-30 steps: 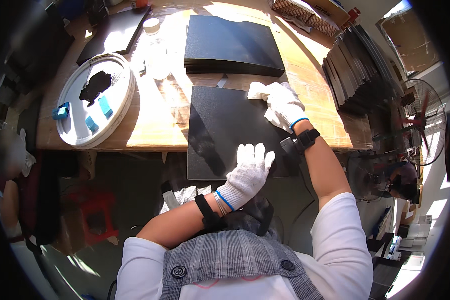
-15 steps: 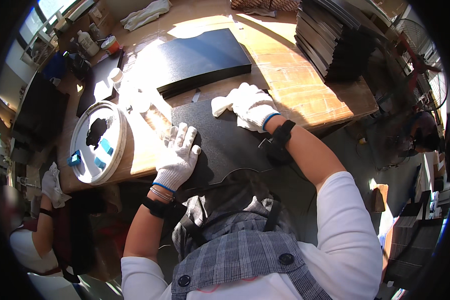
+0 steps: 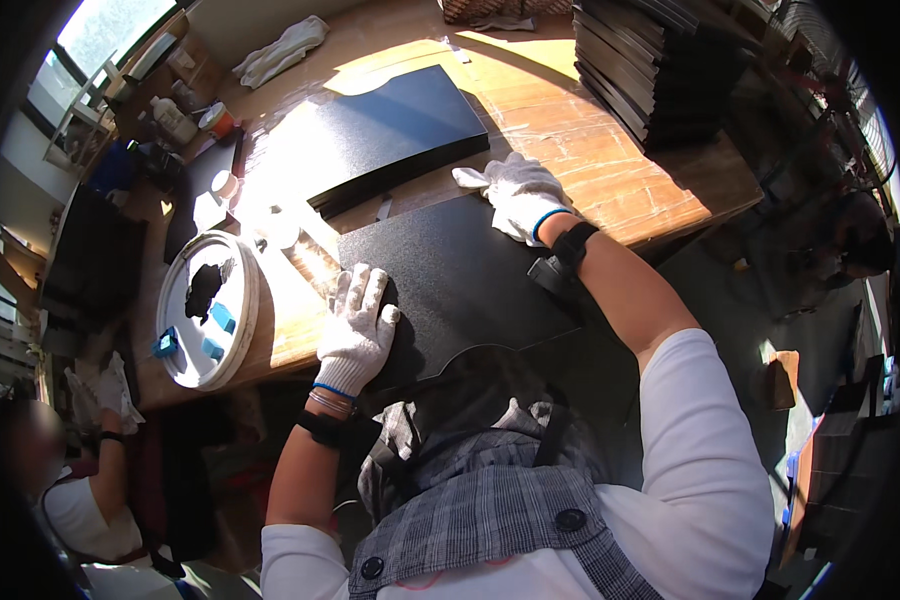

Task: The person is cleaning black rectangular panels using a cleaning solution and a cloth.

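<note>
Left hand (image 3: 358,325), white-gloved, lies flat with fingers spread on the near left part of the black panel (image 3: 450,290), pinning it and gripping nothing. Right hand (image 3: 520,192), also gloved, is curled around a white cloth (image 3: 470,178) at the panel's far right corner. The panel lies on the worktop (image 3: 610,160) with its near edge hanging out over the front, toward the person's lap. It looks thin and stiff, fairly light, with a matt textured face that shouldn't slip; I'd take it by the two side edges. Outward: a second black panel (image 3: 395,130) lies just beyond, a round white tray (image 3: 210,310) sits left, and a stack of dark panels (image 3: 660,60) stands far right. Open room is mostly to the right.
</note>
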### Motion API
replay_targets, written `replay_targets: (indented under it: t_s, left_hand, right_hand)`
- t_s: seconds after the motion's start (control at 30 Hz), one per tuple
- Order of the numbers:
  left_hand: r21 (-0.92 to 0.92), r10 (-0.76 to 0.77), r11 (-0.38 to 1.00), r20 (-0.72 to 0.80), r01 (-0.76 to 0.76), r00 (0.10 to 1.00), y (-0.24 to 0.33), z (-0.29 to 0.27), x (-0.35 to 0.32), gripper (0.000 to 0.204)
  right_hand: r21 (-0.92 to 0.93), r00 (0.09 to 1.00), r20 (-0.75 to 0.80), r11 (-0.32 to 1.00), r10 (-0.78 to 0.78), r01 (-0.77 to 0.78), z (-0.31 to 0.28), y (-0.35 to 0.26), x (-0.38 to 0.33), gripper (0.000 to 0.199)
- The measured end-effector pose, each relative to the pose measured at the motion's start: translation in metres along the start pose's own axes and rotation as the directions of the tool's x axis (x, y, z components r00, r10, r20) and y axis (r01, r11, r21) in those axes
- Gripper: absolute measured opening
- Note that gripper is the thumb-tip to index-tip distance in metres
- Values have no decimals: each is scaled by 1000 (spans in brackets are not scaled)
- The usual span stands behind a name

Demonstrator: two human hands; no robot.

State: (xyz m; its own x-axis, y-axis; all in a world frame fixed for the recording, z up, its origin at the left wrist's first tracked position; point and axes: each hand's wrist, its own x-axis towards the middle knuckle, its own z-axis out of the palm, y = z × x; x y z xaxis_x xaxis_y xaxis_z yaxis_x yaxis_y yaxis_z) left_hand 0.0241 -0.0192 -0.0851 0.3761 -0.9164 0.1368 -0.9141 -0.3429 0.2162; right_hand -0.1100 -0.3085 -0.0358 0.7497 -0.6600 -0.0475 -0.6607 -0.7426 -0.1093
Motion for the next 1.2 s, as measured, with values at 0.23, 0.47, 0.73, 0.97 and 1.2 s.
replay_targets:
  t_s: [0.23,0.47,0.73,0.97,1.2]
  left_hand:
    - [42,-37,998,24,36,999,-4,2,-7,56]
    - [52,-37,998,23,36,999,-7,7,-4,56]
    - [14,40,999,-82,-39,996,-15,15,4,47]
    - [15,0,1000,-29,1,1000,-15,11,-2,50]
    - [7,33,999,-167,-32,985,-16,12,-22,43]
  right_hand:
    - [-269,973,-211,963,-91,31,-25,45,-8,28]
    - [23,989,-95,992,-117,120,2,-57,-37,29]
    - [-6,820,-169,833,-546,553,37,-65,-156,28]
    - [110,929,-209,951,306,-288,24,92,-190,27]
    - [849,852,29,437,523,-298,32,120,-210,31]
